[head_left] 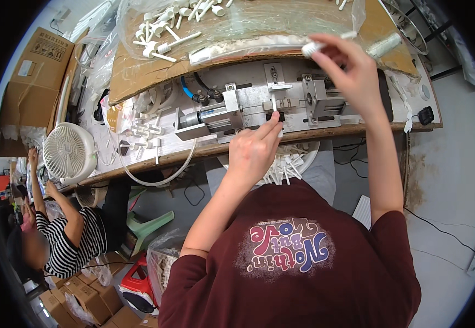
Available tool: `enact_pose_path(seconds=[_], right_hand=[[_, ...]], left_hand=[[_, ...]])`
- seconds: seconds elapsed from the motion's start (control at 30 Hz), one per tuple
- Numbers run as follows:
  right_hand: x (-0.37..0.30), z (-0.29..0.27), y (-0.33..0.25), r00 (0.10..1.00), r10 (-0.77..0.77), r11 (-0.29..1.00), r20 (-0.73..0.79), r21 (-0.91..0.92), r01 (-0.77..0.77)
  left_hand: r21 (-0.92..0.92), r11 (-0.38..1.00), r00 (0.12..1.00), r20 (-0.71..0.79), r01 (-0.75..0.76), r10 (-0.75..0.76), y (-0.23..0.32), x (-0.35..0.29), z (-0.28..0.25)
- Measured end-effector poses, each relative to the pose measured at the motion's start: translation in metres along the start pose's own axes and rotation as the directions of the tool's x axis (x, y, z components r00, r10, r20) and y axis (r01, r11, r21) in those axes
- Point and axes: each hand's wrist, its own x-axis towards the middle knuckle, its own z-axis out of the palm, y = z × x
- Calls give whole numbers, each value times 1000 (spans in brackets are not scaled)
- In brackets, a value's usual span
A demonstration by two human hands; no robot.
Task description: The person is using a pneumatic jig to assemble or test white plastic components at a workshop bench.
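My left hand (255,148) reaches to the middle of a metal clamping fixture (231,109), its fingers close together at a white plastic stem (274,103) that stands in the fixture. A bit of white shows under those fingertips; the rest is hidden by the hand. Raised over the fixture's right side, my right hand (349,71) pinches a white plastic knob-ended piece (311,50) between thumb and fingers. Its ribbed round end points left, and most of the piece is covered by the fingers.
Similar white pieces lie on cardboard (163,35) behind the fixture, on the bench at left, and in a round tray (303,169) at my lap. A white fan (69,153) stands at the bench's left end. A person in a striped top (68,246) works at far left.
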Motion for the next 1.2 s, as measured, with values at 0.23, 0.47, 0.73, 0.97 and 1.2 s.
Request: enact_pose_path(seconds=[0.23, 0.47, 0.73, 0.97, 1.2], right_hand=[[-98, 24, -29, 934, 247, 902, 258, 291, -319], [-123, 46, -33, 985, 16, 1000, 170, -14, -13], [-125, 54, -33, 974, -120, 971, 193, -180, 155], [-120, 66, -31, 914, -144, 828, 380, -460, 322], [-107, 64, -32, 894, -106, 787, 436, -512, 343]], left_hand=[[-342, 934, 987, 147, 107, -59, 15, -26, -18], [-397, 914, 993, 105, 87, -49, 15, -27, -26], [-414, 901, 989, 126, 127, -82, 13, -39, -21], [-409, 912, 997, 81, 34, 0, 12, -36, -23], [-394, 919, 998, 61, 8, 17, 7, -34, -26]])
